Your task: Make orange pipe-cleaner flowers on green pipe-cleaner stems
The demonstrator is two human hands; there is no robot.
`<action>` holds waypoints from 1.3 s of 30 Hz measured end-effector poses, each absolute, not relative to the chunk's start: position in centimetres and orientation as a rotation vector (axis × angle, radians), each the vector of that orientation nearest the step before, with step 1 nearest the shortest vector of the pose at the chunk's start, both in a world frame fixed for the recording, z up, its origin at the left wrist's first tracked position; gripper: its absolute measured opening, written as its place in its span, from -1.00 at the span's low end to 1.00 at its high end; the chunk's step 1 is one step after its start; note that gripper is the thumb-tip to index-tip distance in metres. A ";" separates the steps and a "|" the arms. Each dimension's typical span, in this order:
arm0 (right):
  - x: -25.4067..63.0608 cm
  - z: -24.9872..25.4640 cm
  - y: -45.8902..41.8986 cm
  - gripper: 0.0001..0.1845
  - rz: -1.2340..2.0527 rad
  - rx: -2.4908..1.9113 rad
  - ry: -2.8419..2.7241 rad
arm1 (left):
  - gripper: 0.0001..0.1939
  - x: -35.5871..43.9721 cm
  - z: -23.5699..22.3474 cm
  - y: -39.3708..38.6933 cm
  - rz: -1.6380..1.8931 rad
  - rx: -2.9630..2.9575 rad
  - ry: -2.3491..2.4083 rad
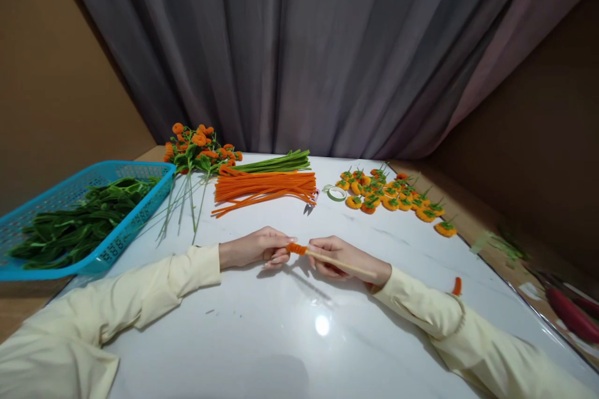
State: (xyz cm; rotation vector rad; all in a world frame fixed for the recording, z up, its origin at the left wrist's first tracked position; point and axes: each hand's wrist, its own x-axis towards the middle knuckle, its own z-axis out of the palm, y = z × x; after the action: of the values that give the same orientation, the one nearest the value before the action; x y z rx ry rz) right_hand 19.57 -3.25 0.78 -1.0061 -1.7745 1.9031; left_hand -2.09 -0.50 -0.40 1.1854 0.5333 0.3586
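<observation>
Over the middle of the white table, my right hand (334, 255) is closed around a thin wooden stick (344, 262). An orange pipe cleaner (296, 249) is coiled in tight turns around the stick's left end. My left hand (262, 247) pinches the coil's outer end between thumb and fingers. Beyond the hands lies a bundle of straight orange pipe cleaners (266, 187), with green pipe cleaners (276, 163) behind it. Small scissors (309, 206) and a roll of pale green tape (336, 193) rest to the right of the bundle.
A blue basket (105, 255) of green fuzzy leaves (84, 218) stands at left. Orange flowers on stems (199, 143) lie at the back left. Several yellow-orange flower heads (393, 193) spread at the back right. A short orange piece (457, 286) and red-handled pliers (573, 315) are at right.
</observation>
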 end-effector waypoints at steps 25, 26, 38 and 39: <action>19.0 0.6 -3.3 -0.53 1.766 -1.089 -1.830 | -0.56 -1.0 -0.3 -1.9 0.799 1.964 1.103; 19.1 0.8 -3.3 -0.55 1.781 -1.093 -1.854 | -0.56 -1.0 -0.2 -1.9 0.790 1.989 1.094; 20.6 4.7 -4.2 -0.69 0.966 -1.046 -2.696 | -0.50 -1.5 0.6 -2.1 0.351 1.858 0.682; 20.6 4.6 -4.1 -0.69 1.001 -1.006 -2.694 | -0.51 -1.6 0.7 -2.1 0.292 1.805 0.640</action>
State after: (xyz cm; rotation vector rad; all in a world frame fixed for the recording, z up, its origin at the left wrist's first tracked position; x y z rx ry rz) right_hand 20.65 -4.12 4.60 -1.0057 -2.6944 1.0007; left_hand -1.60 -2.05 0.70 1.8055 0.6397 0.2923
